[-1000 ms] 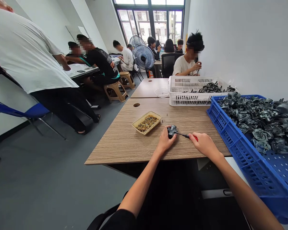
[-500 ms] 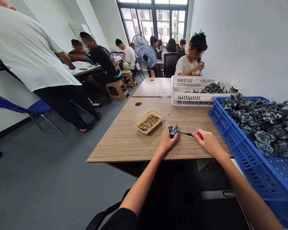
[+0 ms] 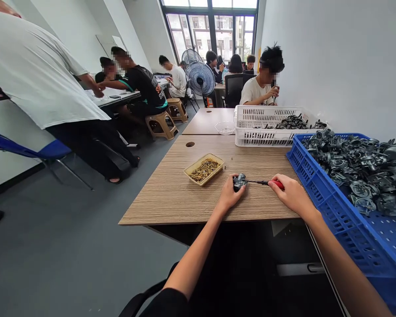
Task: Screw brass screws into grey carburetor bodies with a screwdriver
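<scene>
My left hand [image 3: 230,193] is closed round a small grey metal carburetor [image 3: 240,180], held low over the wooden table [image 3: 165,198]. In my right hand [image 3: 292,193] is a screwdriver [image 3: 277,184] with a red handle and a dark shaft. The shaft points left and its tip meets the carburetor's right side; the exact contact spot is too small to make out. Left of my left hand stands a cream tray [image 3: 188,173] with many small brass-coloured parts [image 3: 204,170] in it. Two tiny metal pieces lie near the tray's right end.
A blue crate [image 3: 312,187] heaped with grey carburetors [image 3: 359,163] stands at my right. Behind it, a white basket [image 3: 251,141] holds more dark parts. Across the table sits a co-worker [image 3: 257,90]; other people are at the left, near a blue chair [image 3: 49,152].
My right hand has shifted slightly right with the screwdriver, and more of the red handle shows. My left hand and the carburetor stay in place.
</scene>
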Demonstrator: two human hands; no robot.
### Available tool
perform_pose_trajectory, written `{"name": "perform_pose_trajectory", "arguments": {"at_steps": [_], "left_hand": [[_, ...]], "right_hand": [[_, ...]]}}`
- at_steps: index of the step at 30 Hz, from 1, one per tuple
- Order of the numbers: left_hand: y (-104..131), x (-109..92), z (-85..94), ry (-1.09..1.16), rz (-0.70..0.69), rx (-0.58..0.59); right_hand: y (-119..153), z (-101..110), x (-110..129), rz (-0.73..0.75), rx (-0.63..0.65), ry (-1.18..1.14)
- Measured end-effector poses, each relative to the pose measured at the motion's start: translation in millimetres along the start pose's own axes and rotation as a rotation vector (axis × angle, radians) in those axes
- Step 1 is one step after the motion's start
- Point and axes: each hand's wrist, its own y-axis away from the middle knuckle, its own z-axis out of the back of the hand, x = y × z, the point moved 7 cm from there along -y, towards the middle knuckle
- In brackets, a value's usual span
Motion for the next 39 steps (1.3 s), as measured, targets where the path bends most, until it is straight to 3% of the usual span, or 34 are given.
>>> {"name": "perform_pose_trajectory", "arguments": {"at_steps": [8, 39], "left_hand": [[-0.3, -4.6, 0.2, 0.005, 0.009, 0.024], [0.1, -6.8, -1.2, 0.022, 0.002, 0.052]], "right_hand": [[2.8, 7.8, 3.9, 0.039, -0.059, 0.037], [2.9, 3.4, 2.5, -0.007, -0.075, 0.109]]}}
